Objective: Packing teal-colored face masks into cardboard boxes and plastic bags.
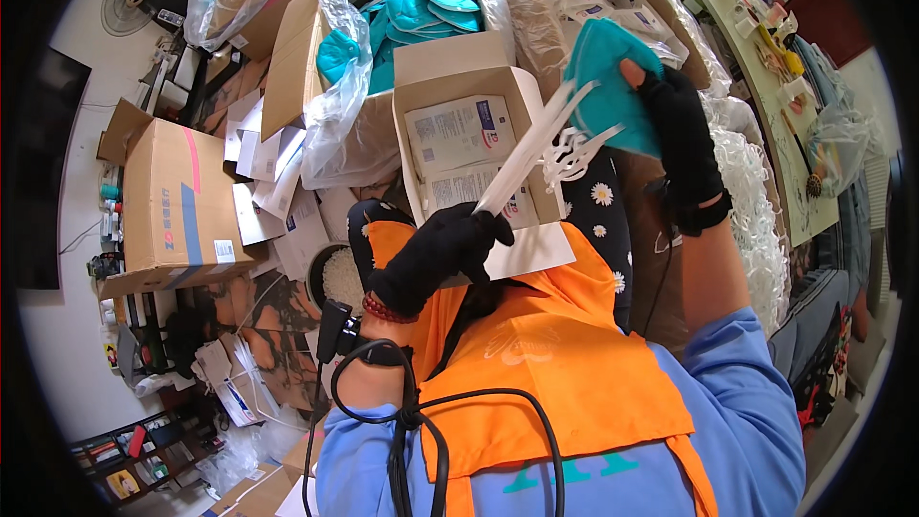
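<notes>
My left hand (442, 254), in a black glove, is closed round a bundle of white elastic straps (525, 151). The straps slant up to the right, with several loops hanging free near their upper end. My right hand (685, 129), also gloved with bare fingertips, grips a teal folded face mask (605, 86) held up beside the straps. Whether it is one mask or a thin stack I cannot tell. Below the straps, an open white carton (450, 62) stands at my lap. Flat white printed packets (459, 134) lie in it.
Behind the carton, a lined cardboard box holds a heap of teal masks (431, 5). Right of it, another box holds white packets (613, 2). White straps fill a bag (742, 220) at my right. A brown carton (158, 196) stands left; a long table (766, 77) runs along the right.
</notes>
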Demonstrator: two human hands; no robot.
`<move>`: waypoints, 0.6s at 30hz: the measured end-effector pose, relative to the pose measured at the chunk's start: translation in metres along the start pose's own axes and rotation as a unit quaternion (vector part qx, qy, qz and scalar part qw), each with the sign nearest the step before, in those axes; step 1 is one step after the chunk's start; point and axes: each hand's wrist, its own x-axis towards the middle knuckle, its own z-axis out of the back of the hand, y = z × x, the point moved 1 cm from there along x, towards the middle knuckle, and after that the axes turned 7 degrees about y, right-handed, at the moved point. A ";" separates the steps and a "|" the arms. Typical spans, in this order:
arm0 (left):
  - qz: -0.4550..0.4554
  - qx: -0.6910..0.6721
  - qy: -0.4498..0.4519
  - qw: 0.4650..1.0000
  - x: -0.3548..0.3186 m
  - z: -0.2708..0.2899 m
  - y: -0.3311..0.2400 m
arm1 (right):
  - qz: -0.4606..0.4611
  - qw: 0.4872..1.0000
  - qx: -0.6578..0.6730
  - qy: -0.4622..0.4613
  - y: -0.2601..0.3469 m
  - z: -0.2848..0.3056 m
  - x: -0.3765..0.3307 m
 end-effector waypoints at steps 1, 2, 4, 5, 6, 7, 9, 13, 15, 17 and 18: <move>0.004 0.018 0.002 1.000 -0.002 0.001 0.002 | 0.005 1.000 0.000 -0.018 -0.003 0.004 0.003; 0.004 0.017 0.002 1.000 -0.005 0.000 0.002 | 0.005 1.000 -0.001 -0.018 -0.008 0.009 0.005; -0.029 0.174 0.045 0.983 -0.011 -0.006 -0.005 | -0.013 1.000 0.013 -0.021 -0.016 0.020 0.008; -0.030 0.174 0.047 0.983 -0.015 -0.005 -0.004 | -0.013 1.000 0.012 -0.023 -0.018 0.025 0.006; 0.021 0.136 0.025 0.990 -0.022 -0.002 0.000 | 0.005 0.999 0.027 -0.030 -0.019 0.025 0.004; 0.072 0.097 0.003 0.993 -0.028 0.001 0.002 | 0.023 0.998 0.043 -0.038 -0.019 0.024 0.002; 0.078 0.090 -0.007 0.993 -0.037 0.006 0.002 | -0.002 0.999 -0.048 -0.012 -0.006 0.023 -0.007; 0.080 0.131 -0.031 0.988 -0.033 0.005 -0.004 | 0.139 0.967 0.099 0.189 0.031 -0.022 -0.039; -0.036 0.292 -0.033 0.955 -0.019 -0.004 -0.010 | -0.028 0.890 0.284 0.357 0.030 -0.029 -0.072; -0.228 0.604 -0.004 0.764 0.000 0.001 -0.003 | 0.256 0.667 0.419 0.560 0.052 -0.094 -0.071; -0.184 0.527 -0.085 0.825 -0.004 -0.011 -0.014 | 0.141 0.690 0.225 0.673 0.052 -0.081 -0.076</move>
